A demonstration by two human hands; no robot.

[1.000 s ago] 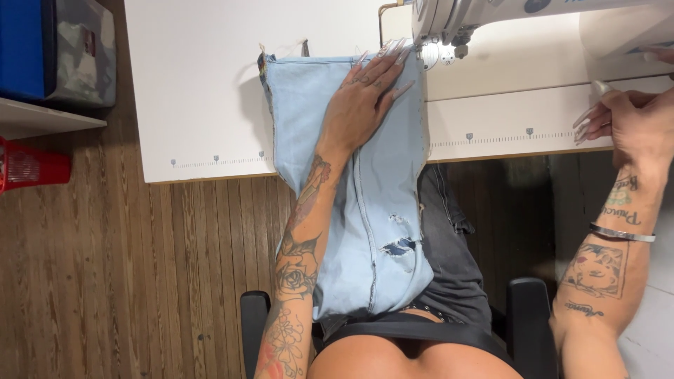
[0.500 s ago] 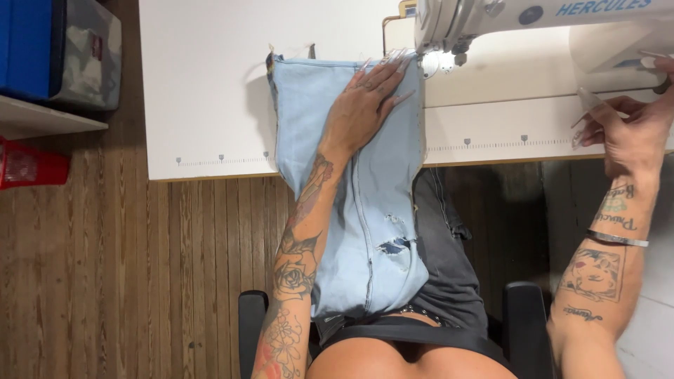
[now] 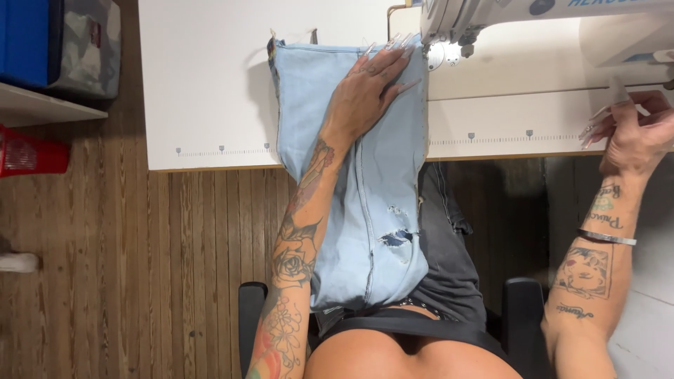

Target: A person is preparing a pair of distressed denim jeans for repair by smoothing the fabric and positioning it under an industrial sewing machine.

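Little had shifted since a second earlier: the left hand (image 3: 368,88) lay flat, fingers spread, pinning the light denim (image 3: 358,168) on the table (image 3: 210,77), while the right hand (image 3: 635,130) pinched something small, so unguided cloth might skew beneath the sewing machine (image 3: 463,21).

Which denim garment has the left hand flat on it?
The light blue ripped jeans; the left hand presses them. The dark grey denim lies untouched underneath.
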